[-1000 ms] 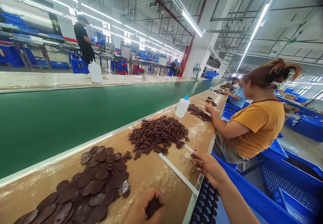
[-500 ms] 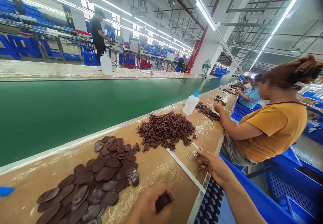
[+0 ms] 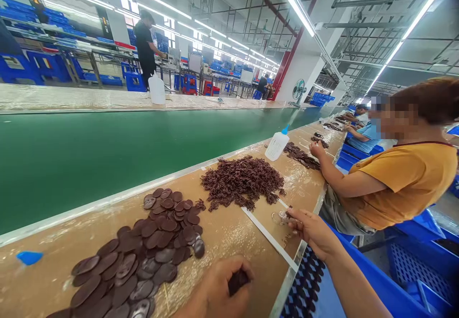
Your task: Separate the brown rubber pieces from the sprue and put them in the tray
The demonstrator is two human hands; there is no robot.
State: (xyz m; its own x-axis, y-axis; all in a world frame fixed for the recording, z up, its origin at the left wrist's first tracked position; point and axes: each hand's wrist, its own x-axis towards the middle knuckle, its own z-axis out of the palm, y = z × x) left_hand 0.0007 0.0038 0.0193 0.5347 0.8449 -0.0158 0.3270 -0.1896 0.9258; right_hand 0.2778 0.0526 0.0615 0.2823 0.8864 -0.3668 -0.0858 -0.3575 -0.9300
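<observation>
My left hand [image 3: 218, 287] is curled at the lower middle, its fingers closed round a dark brown oval piece [image 3: 238, 282], mostly hidden by them. To the right, my right hand [image 3: 317, 234] pinches a tiny dark brown piece [image 3: 289, 208] between thumb and forefinger, over the table edge. Just beside those fingertips lies a clear ring-like item [image 3: 278, 218], too small to make out. A heap of small, twisted brown pieces [image 3: 244, 181] sits beyond my hands. Left of my left hand spreads a pile of flat brown ovals [image 3: 143, 256], some of them shiny.
A white bottle with a blue tip [image 3: 277, 145] leans beyond the heap. A green conveyor belt [image 3: 107, 155] runs behind the brown tabletop [image 3: 215, 236]. Rows of dark ovals [image 3: 303, 284] lie below the table edge. A co-worker in a yellow shirt [image 3: 405, 179] sits at right.
The view has shifted slightly, so the table and piles appear farther right. Both hands keep their closed grips, with little movement relative to the table.
</observation>
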